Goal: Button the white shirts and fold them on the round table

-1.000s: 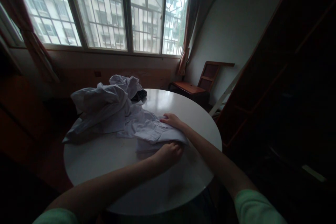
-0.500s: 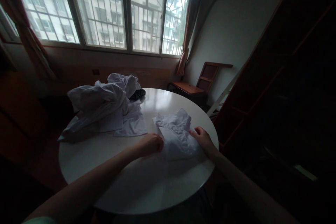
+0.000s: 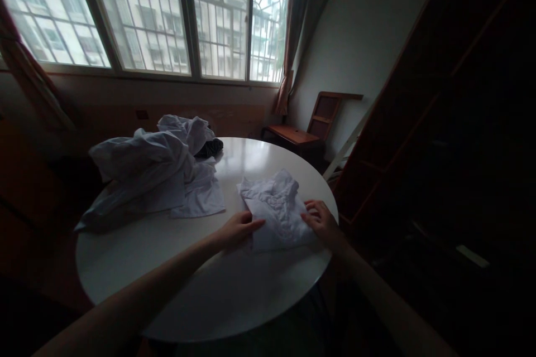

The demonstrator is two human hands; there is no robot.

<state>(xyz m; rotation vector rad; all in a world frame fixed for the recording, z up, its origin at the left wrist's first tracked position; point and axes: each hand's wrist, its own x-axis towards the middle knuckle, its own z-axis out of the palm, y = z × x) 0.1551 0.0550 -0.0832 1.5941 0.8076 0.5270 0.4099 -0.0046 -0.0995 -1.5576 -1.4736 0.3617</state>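
A folded white garment (image 3: pixel 274 209), crumpled and gathered on its upper part, lies flat on the round white table (image 3: pixel 196 295). At its left edge is my left hand (image 3: pixel 239 228), thumb laid over the top of the cloth and the other fingers tucked at the side. My right hand (image 3: pixel 321 222) grips the opposite edge, with the thumb on the fabric and curled fingers beside it. Both hands are closed on the garment; the fingertips under the edges are partly hidden.
A large heap of white clothes (image 3: pixel 142 164) covers the table's far left, with a dark patterned cloth (image 3: pixel 210 148) behind it. Beyond the table stand a wooden chair (image 3: pixel 295 134) and barred windows (image 3: pixel 146 17). A dark wooden cabinet (image 3: pixel 385 139) rises on the right.
My left hand has opened from a fist and taken the garment's left edge, thumb on top. My right hand has closed in on the right edge. The view has shifted slightly right.
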